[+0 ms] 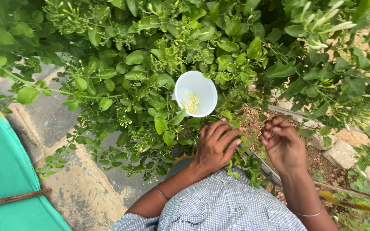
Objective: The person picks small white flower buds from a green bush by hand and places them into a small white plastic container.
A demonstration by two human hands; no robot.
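Note:
A white plastic cup (pixel 196 93) rests in the leafy bush (pixel 142 64), tilted toward me, with several pale green flower buds inside it. My left hand (pixel 216 146) lies just below the cup, palm down, fingers spread over the leaves and holding nothing. To the right, my right hand (pixel 282 143) has its fingers curled in, pinching a thin twig (pixel 272 133) among the lower branches. Thin bangles sit on both wrists. More pale buds (pixel 326 21) stand on the bush at the upper right.
A grey concrete path (pixel 56 124) with a sandy kerb runs on the left, beside a green tarpaulin (pixel 5 171) with a brown stick on it. Stone blocks (pixel 341 154) and bare soil lie at the right. My checked shirt (pixel 219 205) fills the bottom.

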